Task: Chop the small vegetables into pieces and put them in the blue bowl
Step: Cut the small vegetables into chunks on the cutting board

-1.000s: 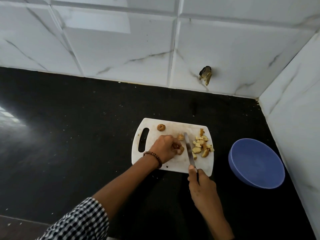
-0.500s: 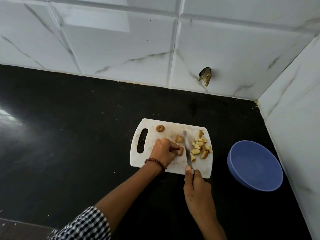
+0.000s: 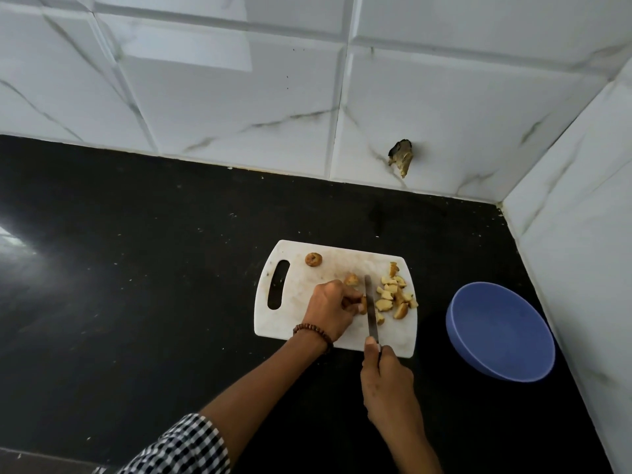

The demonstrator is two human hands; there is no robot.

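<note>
Two grips: my left grip (image 3: 330, 307) pinches a vegetable (image 3: 361, 304) on the board (image 3: 301, 323); my right grip (image 3: 386, 381) wraps the knife (image 3: 371, 313).
Pieces (image 3: 393, 295): piled right of the blade; bowl (image 3: 499, 331) empty, beside the board.
Advice: I'd tuck my fingertips and cut straight down.

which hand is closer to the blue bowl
Right. The right hand grips the knife left of the bowl; the left hand is farther left on the board, holding a vegetable.
</note>
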